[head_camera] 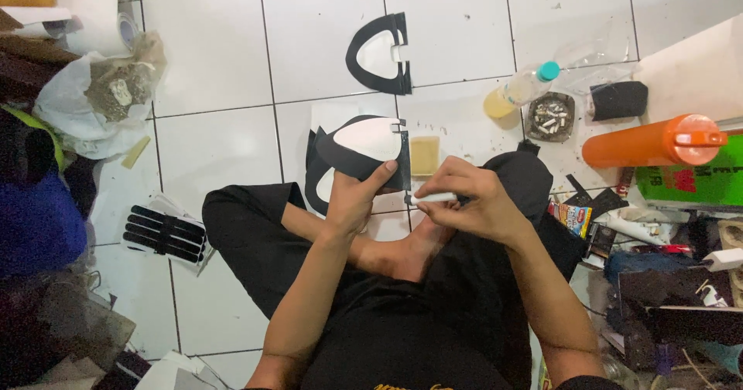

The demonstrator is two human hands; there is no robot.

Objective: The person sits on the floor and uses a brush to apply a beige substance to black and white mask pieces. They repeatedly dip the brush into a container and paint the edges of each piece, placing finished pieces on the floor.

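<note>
Workpiece: flat black cut-out point(364, 158) with a white panel on its face, held above the white tiled floor point(217, 65), just in front of the crossed legs. A similar black piece lies directly beneath it on the floor; another curved black cut-out point(381, 53) lies farther away on the tiles.

Handling, judged from appearance:
- Thin sheet, probably light; little grip force needed.
- Likely flexible rather than rigid; expected to bend or droop if held at one corner only.
- Edges cut clean, with small notches on the right side; possibly easy to crease or tear there.
- Surface appears matte, so unlikely to slip.
- Best held along the lower edge, thumb on top and fingers beneath, clear of the white panel.

Left hand point(352, 200): closed in a pinch on the lower edge of the cut-out, thumb pressed across the top face, remaining fingers curled underneath and mostly hidden.

Right hand point(468, 196): fingers gathered around a slim white stick point(433, 198), possibly a marker or pen, held roughly level with its tip pointing toward the cut-out's lower right corner. Tip close to the sheet; contact not determinable.

Nearby, untouched: tan block point(424, 155) just beyond the right hand, orange bottle point(650, 144) lying on its side, ashtray point(550, 117), bundle of black strips point(164, 232) to the left.
</note>
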